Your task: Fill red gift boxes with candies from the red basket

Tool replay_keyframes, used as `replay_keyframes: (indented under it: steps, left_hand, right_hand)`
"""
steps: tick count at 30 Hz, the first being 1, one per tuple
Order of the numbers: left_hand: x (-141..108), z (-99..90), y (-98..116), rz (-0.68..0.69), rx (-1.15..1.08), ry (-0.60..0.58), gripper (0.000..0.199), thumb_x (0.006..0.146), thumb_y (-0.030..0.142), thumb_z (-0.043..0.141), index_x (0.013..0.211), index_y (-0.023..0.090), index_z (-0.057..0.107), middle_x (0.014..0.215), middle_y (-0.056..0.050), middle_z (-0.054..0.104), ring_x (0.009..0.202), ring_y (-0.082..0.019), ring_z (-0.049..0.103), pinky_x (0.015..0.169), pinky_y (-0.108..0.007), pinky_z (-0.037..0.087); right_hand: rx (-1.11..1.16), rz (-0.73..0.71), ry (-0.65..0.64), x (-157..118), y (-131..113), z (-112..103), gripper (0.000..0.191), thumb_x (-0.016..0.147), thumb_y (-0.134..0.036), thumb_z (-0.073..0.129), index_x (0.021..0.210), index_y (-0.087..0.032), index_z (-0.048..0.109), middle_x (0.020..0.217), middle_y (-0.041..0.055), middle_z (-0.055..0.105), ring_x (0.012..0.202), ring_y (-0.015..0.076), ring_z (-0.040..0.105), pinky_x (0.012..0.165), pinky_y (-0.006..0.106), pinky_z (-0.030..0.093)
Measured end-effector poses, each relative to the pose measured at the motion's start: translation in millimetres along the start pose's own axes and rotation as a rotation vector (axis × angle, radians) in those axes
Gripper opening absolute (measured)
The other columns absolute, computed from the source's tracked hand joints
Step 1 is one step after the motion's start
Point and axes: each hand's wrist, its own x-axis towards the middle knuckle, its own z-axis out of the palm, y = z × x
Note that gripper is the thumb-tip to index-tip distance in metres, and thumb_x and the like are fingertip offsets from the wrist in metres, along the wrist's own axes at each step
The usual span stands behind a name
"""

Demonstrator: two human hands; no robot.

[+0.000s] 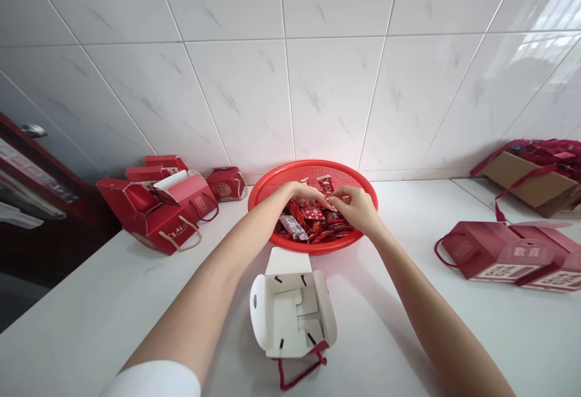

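Head view: the left hand (305, 194) and right hand (358, 209) reach together over a round red plastic basket (313, 170) on a white tabletop (104, 306). The basket holds a heap of wrapped sweets (313, 224), mostly red, with some silver. Both hands are just above the heap, and the fingers (329, 196) are drawn in narrow, with the tips of the two hands almost meeting. Whether they hold a sweet is hidden, so I cannot tell. An open white-lined box (290, 306) with a red cord handle sits on the tabletop near the person, just in front of the basket. More red boxes (149, 215) are grouped at the left, and flat red boxes (503, 258) lie at the right. A cardboard tray (529, 182) with red cords sits in the far right corner against the tile wall (290, 70). For clean work here, a narrow fingertip pinch on one sweet avoids disturbing the heap.
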Motion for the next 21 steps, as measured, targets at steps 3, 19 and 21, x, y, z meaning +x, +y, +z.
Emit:
replay_keyframes:
  steps: [3, 19, 21]
  left_hand:
    - [-0.8, 1.7, 1.3, -0.026, -0.106, -0.084, 0.038, 0.063, 0.044, 0.081, 0.096, 0.027, 0.075, 0.095, -0.001, 0.074, 0.087, -0.022, 0.066, 0.07, -0.031, 0.055]
    - [-1.7, 0.0, 14.4, 0.1, -0.365, -0.101, 0.03, 0.056, 0.036, 0.092, 0.078, 0.019, 0.08, 0.091, -0.005, 0.08, 0.086, -0.021, 0.071, 0.077, -0.032, 0.058]
    - [-4.5, 0.7, 20.0, 0.145, -0.39, -0.097, 0.029, 0.057, 0.034, 0.092, 0.076, 0.018, 0.079, 0.087, -0.005, 0.08, 0.087, -0.022, 0.073, 0.085, -0.035, 0.059]
  right_hand:
    - [0.034, 0.011, 0.036, 1.9, 1.1, 0.8, 0.01, 0.085, -0.024, 0.063, 0.08, -0.022, 0.071, 0.084, 0.0042, 0.078, 0.077, 0.0212, 0.073, 0.069, 0.03, 0.053]
    - [0.183, 0.074, 0.163, 6.7, 6.0, 0.4, 0.01, 0.085, -0.024, 0.06, 0.088, -0.021, 0.069, 0.096, 0.0068, 0.078, 0.093, 0.0238, 0.073, 0.079, 0.034, 0.057]
    - [0.199, 0.071, 0.195, 7.5, 7.3, -0.3, 0.011, 0.085, -0.026, 0.06, 0.089, -0.021, 0.069, 0.096, 0.0067, 0.078, 0.095, 0.0242, 0.072, 0.08, 0.035, 0.057]
